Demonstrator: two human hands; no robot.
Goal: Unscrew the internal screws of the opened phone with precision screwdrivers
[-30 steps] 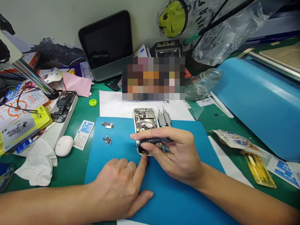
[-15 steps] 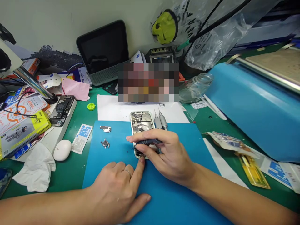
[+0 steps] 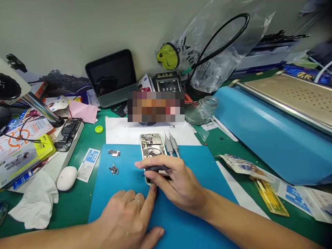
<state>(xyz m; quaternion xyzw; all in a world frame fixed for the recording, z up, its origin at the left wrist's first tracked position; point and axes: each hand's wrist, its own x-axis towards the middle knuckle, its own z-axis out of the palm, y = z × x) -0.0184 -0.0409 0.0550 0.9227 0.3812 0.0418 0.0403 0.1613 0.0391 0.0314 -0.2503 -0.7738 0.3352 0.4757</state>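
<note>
Bench work on a phone, viewed from my remote station through the head camera. The phone, its inner parts exposed, lies near the far edge of a blue mat, in front of both hands. The left hand grips nothing: its index finger reaches out to touch the phone's lower edge, the thumb stands apart, and the remaining fingers are curled. The right hand pinches a slim dark tool between thumb and index finger, its tip pointing left, by the phone's left edge; contact there I cannot confirm. Tiny dark specks lie just beside it, possibly screws. To the left rest an upper metal part and a lower metal part, apart from each other. I judge the step in hand to be fine work on small parts at the phone's lower end; the next move calls for a steadying left finger and delicate, exact placing of the tip.
</note>
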